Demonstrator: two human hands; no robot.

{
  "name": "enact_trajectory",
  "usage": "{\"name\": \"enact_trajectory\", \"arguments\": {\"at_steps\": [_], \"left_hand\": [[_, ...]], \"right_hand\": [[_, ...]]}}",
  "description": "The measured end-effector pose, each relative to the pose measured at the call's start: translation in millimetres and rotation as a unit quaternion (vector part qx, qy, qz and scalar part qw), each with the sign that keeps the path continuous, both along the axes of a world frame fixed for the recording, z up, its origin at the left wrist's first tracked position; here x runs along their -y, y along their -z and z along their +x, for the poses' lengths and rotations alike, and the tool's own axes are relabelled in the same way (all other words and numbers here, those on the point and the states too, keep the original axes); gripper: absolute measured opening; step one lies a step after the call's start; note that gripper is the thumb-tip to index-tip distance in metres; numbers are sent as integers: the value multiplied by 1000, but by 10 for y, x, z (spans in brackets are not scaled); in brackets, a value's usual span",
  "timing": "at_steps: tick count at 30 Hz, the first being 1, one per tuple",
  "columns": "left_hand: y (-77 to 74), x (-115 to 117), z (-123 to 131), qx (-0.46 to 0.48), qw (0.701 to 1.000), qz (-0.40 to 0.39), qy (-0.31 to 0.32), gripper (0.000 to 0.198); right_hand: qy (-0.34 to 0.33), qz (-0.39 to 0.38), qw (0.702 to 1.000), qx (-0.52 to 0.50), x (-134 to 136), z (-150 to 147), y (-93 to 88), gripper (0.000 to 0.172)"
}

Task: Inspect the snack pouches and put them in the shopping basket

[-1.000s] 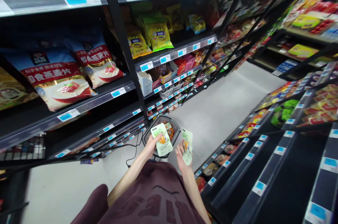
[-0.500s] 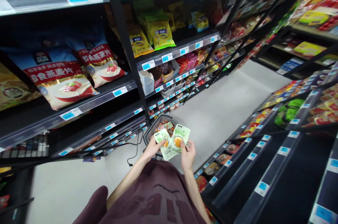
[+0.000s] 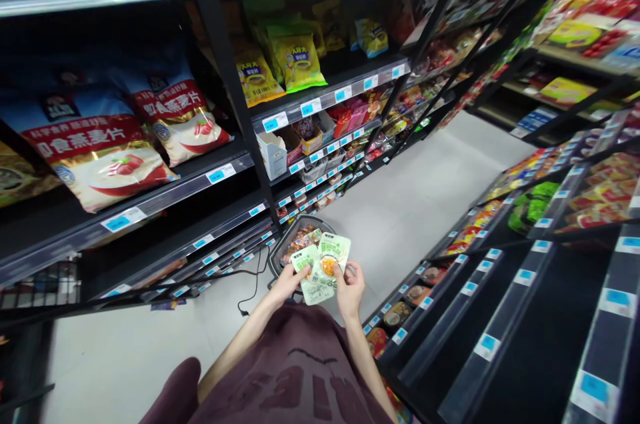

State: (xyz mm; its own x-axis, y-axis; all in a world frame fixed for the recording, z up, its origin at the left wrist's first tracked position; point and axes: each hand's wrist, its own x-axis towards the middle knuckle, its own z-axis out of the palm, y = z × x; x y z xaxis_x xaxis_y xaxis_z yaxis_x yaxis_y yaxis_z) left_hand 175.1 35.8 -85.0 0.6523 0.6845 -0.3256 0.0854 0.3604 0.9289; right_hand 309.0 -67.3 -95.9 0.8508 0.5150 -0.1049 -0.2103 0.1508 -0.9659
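In front of my body, my left hand (image 3: 284,283) pinches a pale green snack packet (image 3: 303,257) by its lower left side. My right hand (image 3: 350,285) grips another light green packet (image 3: 334,255) with an orange food picture, thumb on its front. A third pale green packet (image 3: 317,293) shows beneath these two; which hand bears it I cannot tell. Below the packets a dark grey basket (image 3: 278,252) stands on the floor, with several reddish-brown packaged foods (image 3: 302,241) in it. The packets hide part of the basket.
Shelves on the left hold oatmeal bags (image 3: 95,144), yellow snack bags (image 3: 298,59) and small boxes (image 3: 273,155). A black cable (image 3: 256,291) lies on the floor (image 3: 400,204) left of the basket. Slanted shelves (image 3: 480,324) with packaged goods line the right side.
The two upper packets have come closer together and overlap more, with the right one shifted left. The third packet shows more clearly below. The whole view has shifted slightly.
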Motion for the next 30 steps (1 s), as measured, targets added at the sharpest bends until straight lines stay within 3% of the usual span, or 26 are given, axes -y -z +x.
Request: {"name": "enact_trajectory", "arguments": {"at_steps": [9, 13, 18, 21, 23, 27, 30], "left_hand": [[-230, 26, 30, 24, 1000, -6, 1, 49], [-259, 31, 43, 41, 999, -5, 1, 47], [-229, 35, 51, 57, 995, -6, -76, 57], [-222, 35, 55, 66, 993, -7, -99, 58], [-208, 30, 56, 58, 992, 16, -109, 56], [-135, 10, 56, 32, 992, 67, -99, 52], [-84, -4, 46, 22, 995, 51, -83, 53]], "right_hand": [[-28, -17, 998, 46, -26, -37, -55, 45], [-34, -24, 997, 64, -32, -56, -50, 41], [-39, -56, 987, 147, -30, -56, -25, 35], [-49, -98, 962, 250, -16, -35, -53, 34], [-89, -107, 944, 300, -4, -21, -75, 41], [-181, -124, 923, 317, 9, -17, -50, 78], [-209, -137, 915, 315, 18, -9, 20, 87]]}}
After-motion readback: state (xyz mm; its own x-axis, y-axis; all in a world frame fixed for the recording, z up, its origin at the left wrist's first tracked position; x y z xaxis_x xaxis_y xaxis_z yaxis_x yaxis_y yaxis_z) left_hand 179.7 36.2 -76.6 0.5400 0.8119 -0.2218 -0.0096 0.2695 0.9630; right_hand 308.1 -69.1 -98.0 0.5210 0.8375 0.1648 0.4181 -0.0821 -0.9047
